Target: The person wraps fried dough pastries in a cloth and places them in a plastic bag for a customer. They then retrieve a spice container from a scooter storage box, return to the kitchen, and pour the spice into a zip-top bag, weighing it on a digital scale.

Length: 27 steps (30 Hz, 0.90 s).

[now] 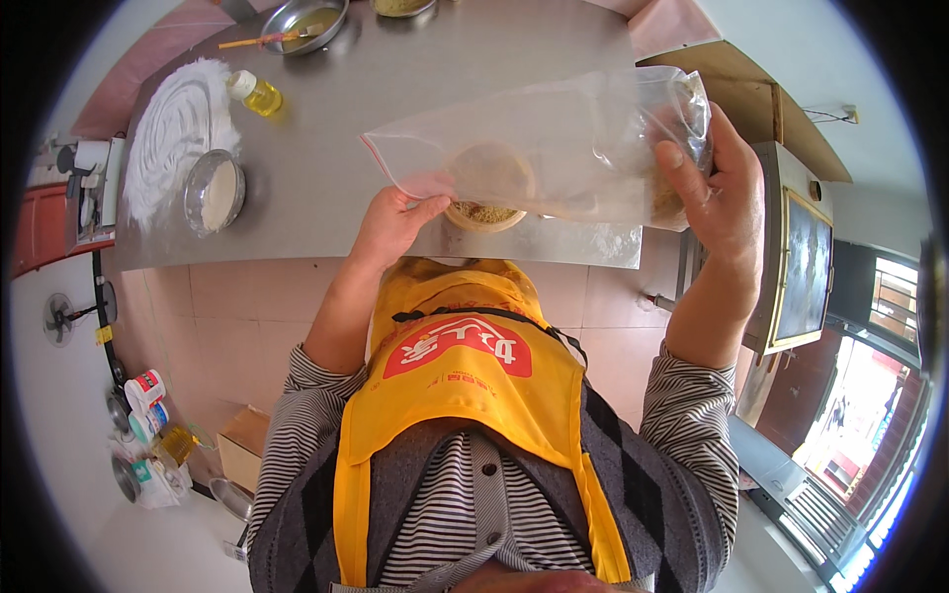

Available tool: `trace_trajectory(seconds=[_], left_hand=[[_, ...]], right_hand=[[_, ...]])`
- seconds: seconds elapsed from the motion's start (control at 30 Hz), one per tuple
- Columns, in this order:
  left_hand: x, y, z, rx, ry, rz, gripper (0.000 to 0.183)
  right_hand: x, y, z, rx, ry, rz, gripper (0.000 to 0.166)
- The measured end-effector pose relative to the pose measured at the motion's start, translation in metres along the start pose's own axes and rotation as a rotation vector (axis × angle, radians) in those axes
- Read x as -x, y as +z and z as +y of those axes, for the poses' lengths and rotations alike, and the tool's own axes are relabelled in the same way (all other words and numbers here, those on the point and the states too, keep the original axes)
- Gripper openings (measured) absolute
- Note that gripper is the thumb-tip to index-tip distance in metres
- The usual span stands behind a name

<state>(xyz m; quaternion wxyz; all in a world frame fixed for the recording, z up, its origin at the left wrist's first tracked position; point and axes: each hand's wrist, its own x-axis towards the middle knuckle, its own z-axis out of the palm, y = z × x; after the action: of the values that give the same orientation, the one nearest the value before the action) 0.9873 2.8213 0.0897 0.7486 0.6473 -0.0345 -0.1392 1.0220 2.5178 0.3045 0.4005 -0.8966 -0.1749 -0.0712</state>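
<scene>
A clear plastic zip bag (549,141) stretches sideways above the steel table. My right hand (715,185) grips its bunched right end, where some brownish contents (667,194) show through the plastic. At the other end, my left hand (400,222) pinches the edge near the bag's mouth, which has a red zip strip (380,158). Beneath the bag, close to the table's front edge, stands a round tan bowl (485,224) with crumbly brown filling (482,212) in it. The bag covers most of this bowl, so its far side shows only through the plastic.
On the steel table (334,148) lie a white flour patch (174,126), a bowl with pale dough (216,194) and an oil bottle (256,94). Farther back are a metal bowl (296,46) with a brush (278,37) across it and another bowl (402,6). A cabinet (793,259) stands right.
</scene>
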Motion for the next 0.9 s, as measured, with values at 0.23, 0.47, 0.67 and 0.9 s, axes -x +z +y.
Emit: trace_trajectory(seconds=[0.23,0.47,0.67,0.9], left_hand=[[0.002,0.003,0.002,-0.030,-0.011,0.023,0.015],[0.002,0.003,0.000,-0.105,0.036,0.028,0.015],[0.004,0.002,0.001,-0.126,-0.033,0.055,0.015],[0.006,0.004,0.005,-0.101,-0.057,0.060,0.013]], right_hand=[[0.004,0.004,0.011,0.022,-0.068,0.072,0.028],[0.008,0.014,0.026,-0.069,-0.093,0.085,0.038],[0.005,0.016,0.024,-0.076,-0.152,0.115,0.040],[0.002,0.013,0.022,-0.001,-0.147,0.096,0.037]])
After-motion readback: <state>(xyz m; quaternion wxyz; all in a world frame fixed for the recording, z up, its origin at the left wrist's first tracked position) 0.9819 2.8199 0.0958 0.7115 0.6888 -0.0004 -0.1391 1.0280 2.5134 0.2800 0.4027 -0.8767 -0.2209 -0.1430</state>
